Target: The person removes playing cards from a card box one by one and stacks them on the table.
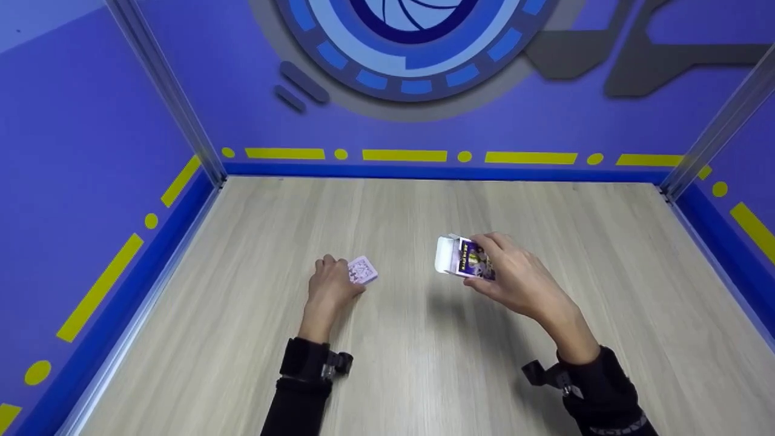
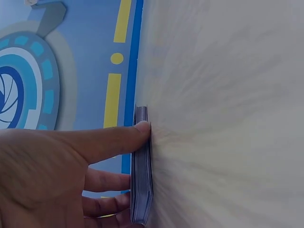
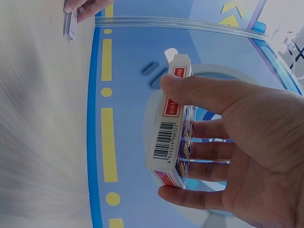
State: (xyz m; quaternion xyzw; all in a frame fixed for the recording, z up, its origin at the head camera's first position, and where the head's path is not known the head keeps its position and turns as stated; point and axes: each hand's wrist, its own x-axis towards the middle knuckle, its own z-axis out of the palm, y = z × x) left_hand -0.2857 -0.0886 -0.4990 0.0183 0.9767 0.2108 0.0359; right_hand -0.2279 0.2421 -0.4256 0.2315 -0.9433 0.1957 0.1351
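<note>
My left hand [image 1: 329, 283] grips a deck of playing cards [image 1: 363, 270] low over the tabletop, left of the middle. In the left wrist view the thumb lies along one edge of the deck [image 2: 141, 175], with fingers on the other side. To the right, my right hand [image 1: 525, 280] holds a printed card box [image 1: 474, 259] above the table. Its white end flap [image 1: 445, 254] stands open toward the left hand. The right wrist view shows a barcode and red labels on the narrow side of the box [image 3: 165, 137], the thumb across it.
A pale wood-grain table [image 1: 399, 363] spreads under both hands. Blue-purple printed panels [image 1: 424, 136] with yellow marks enclose it at the back and sides, joined by metal corner posts [image 1: 175, 91]. Black straps with small cameras [image 1: 306, 363] wrap both wrists.
</note>
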